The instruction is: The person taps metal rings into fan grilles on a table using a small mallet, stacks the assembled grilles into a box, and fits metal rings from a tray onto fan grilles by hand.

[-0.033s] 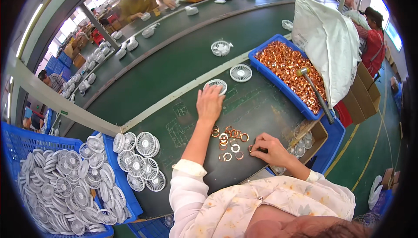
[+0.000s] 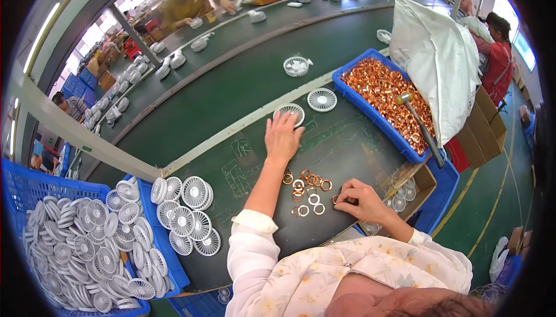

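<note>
My left hand (image 2: 282, 140) reaches forward over the dark work table, fingers stretched out and resting on the near-left edge of a round white fan grille (image 2: 296, 112). Part of that grille is hidden under the fingers. Beside it, to the right, lies another white fan grille (image 2: 322, 100). Low over the table on the right, my right hand (image 2: 360, 199) is closed, its fingertips pinching a copper-coloured ring (image 2: 335, 199) that is partly covered. Several loose copper and silvery rings (image 2: 313, 179) lie between my hands, some overlapping.
At the right, a blue tray (image 2: 379, 126) holds many copper rings, with a hammer (image 2: 418, 121) across it. A white sack (image 2: 431, 68) stands behind. White grilles are stacked at the table's left, near a full blue basket (image 2: 58, 181). A conveyor (image 2: 231, 79) carries fan parts; co-workers sit beyond.
</note>
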`<move>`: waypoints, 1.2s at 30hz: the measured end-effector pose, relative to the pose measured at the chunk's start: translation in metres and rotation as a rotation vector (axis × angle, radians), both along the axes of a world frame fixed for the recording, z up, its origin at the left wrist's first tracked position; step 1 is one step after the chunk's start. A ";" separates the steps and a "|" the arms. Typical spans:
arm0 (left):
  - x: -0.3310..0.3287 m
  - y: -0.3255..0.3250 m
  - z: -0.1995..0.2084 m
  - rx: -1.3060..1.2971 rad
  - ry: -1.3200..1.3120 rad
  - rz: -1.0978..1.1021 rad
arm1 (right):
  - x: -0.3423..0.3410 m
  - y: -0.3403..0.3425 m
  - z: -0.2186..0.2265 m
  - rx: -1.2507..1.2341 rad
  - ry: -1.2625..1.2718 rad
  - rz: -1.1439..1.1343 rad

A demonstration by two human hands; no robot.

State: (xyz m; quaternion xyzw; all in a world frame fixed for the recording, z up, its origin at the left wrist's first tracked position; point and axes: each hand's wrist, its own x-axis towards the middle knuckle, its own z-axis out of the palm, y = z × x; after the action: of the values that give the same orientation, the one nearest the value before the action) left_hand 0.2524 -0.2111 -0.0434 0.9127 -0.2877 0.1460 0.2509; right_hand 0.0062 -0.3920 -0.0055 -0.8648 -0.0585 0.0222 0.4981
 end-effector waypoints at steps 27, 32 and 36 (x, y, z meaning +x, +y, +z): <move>-0.153 0.166 0.085 -0.272 0.310 0.641 | 0.055 0.068 0.021 1.014 0.327 0.097; -0.172 0.132 0.055 -1.109 0.726 0.206 | 0.060 0.079 0.018 0.968 0.309 0.104; -0.180 0.108 0.041 -1.449 0.858 0.122 | 0.061 0.082 0.024 0.865 0.229 0.118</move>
State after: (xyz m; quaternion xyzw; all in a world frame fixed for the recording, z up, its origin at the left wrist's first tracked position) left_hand 0.0722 -0.1034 -0.0025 0.5163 0.0471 -0.0518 0.8535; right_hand 0.0669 -0.3099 0.0188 -0.5643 -0.0562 0.1195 0.8149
